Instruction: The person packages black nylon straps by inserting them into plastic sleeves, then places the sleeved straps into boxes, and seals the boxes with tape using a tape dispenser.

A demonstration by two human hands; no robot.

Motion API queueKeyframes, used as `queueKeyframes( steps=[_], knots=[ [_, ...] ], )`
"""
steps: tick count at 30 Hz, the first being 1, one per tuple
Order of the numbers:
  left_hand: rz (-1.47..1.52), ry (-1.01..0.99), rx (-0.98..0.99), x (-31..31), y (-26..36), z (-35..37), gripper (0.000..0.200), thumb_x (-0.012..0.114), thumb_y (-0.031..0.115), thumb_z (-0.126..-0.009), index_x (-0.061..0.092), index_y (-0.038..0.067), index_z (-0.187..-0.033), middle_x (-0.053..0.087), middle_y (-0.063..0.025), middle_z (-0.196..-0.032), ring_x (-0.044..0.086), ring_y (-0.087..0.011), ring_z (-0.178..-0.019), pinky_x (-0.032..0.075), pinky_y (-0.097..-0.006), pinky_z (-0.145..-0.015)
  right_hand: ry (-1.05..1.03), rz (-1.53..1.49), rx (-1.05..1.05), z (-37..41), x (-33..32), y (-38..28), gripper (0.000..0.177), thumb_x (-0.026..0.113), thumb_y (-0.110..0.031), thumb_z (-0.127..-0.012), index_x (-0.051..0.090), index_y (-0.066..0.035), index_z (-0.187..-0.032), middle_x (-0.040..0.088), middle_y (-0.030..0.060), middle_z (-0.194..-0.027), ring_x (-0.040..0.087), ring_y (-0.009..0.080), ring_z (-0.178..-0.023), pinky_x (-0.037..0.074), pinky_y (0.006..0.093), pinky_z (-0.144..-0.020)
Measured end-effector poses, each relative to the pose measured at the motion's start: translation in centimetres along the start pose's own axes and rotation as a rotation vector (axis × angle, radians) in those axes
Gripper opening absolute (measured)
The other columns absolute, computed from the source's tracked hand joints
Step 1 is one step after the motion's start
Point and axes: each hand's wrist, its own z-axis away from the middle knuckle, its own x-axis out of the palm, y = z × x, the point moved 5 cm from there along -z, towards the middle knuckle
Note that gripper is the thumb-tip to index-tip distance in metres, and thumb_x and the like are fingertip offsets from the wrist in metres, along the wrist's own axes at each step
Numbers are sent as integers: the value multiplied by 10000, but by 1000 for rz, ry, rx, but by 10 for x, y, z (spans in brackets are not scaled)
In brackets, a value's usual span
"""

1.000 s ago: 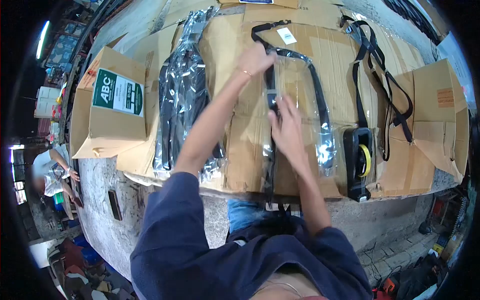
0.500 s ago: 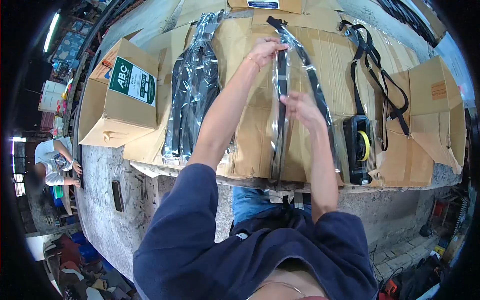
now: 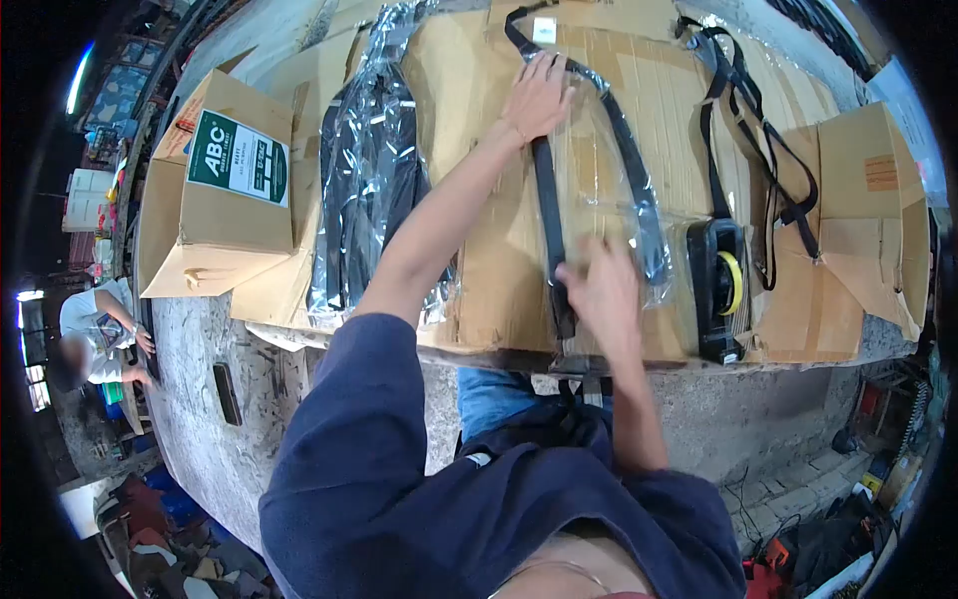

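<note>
Looking down through the head camera, I see the right hand [image 3: 605, 298] further down the strap [image 3: 550, 215] than half a second ago: it was about halfway along, and now it is by the near end, close to the bench's [image 3: 489, 260] front edge. The left hand [image 3: 539, 97] was pinching the upper part; now it lies palm down over it, fingers stretched toward the far edge. I judge that the left is steadying the strap while the right works at its near end.

Whether the left grasps or merely presses, I cannot tell. The right is blurred, its fingers curled and its thumb at the strap — I can't say if it is clenched on it or released.

The strap lies bent over on the cardboard, midway between the bench's left and right ends, its other leg under clear plastic [image 3: 595, 185].

Counting, I get one strap under the hands, one white tag [image 3: 544, 30] by its far end, one wrapped bundle [image 3: 369, 170] to the left, one tape dispenser [image 3: 705, 299] near the front edge, and one loose tangle of straps [image 3: 715, 180] toward the right. Two boxes — one labelled [image 3: 235, 222] at the left end, one plain [image 3: 858, 205] at the right.
</note>
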Motion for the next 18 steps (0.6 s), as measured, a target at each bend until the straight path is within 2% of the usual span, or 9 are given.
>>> queueKeyframes(
  steps=[1,3,4,5,9,11,12,15,18],
  knots=[
    [4,-16,-13,5,-3,8,582,482,348,-904,343,67,-1395,362,-177,-1426,294,-321,-1356,267,-494,-1090,106,125,-122,-8,-4,-6,429,665,-125,-795,531,7,-1181,581,246,-1144,561,349,-1073,469,429,-863],
    [-93,-175,-91,19,-14,9,633,401,439,-929,298,73,-1435,274,-147,-1497,198,-305,-1407,191,-556,-1109,279,51,-403,-55,-10,-18,378,641,-134,-823,561,6,-1165,515,222,-1272,530,366,-1113,446,409,-915],
    [-91,-182,-108,25,-17,7,645,358,483,-933,285,103,-1450,254,-106,-1517,187,-284,-1416,143,-604,-1104,247,36,-547,-87,-3,-27,395,607,-156,-852,539,13,-1203,492,215,-1308,503,373,-1149,420,411,-951],
    [-81,-193,-114,28,-18,7,645,358,483,-933,285,103,-1450,254,-106,-1517,187,-284,-1416,143,-604,-1104,216,19,-691,-107,5,-34,414,573,-177,-881,516,19,-1240,468,209,-1343,477,380,-1185,395,412,-987],
    [-201,-225,-113,32,-30,-1,628,368,495,-928,291,160,-1454,245,-57,-1527,187,-249,-1419,139,-629,-1095,122,184,-635,-113,47,-28,535,532,-293,-904,433,31,-1318,363,197,-1436,396,372,-1283,324,477,-1052],
    [-179,-196,-157,25,-22,-1,590,369,468,-937,331,147,-1431,251,-89,-1518,206,-253,-1412,158,-618,-1098,120,351,-655,-65,60,-17,637,509,-367,-914,340,16,-1394,267,180,-1498,282,344,-1369,235,492,-1107],
    [-108,-342,-197,12,-13,-8,703,385,479,-923,260,31,-1450,196,-180,-1527,129,-334,-1425,134,-585,-1115,50,352,-611,-44,61,-12,675,537,-361,-901,301,5,-1417,246,170,-1507,213,325,-1403,201,492,-1121],
    [-89,-352,-195,15,-15,-8,729,339,508,-931,210,26,-1462,191,-183,-1528,121,-334,-1427,114,-592,-1116,-81,365,-531,14,54,-2,702,569,-340,-880,288,3,-1424,227,158,-1518,202,321,-1408,190,521,-1117],
    [-84,-323,-189,21,-19,-8,733,345,520,-926,237,26,-1455,196,-185,-1526,121,-333,-1427,106,-592,-1116,-130,364,-517,73,54,12,742,608,-342,-846,290,-8,-1427,234,145,-1519,192,312,-1415,178,550,-1111]
  ],
)
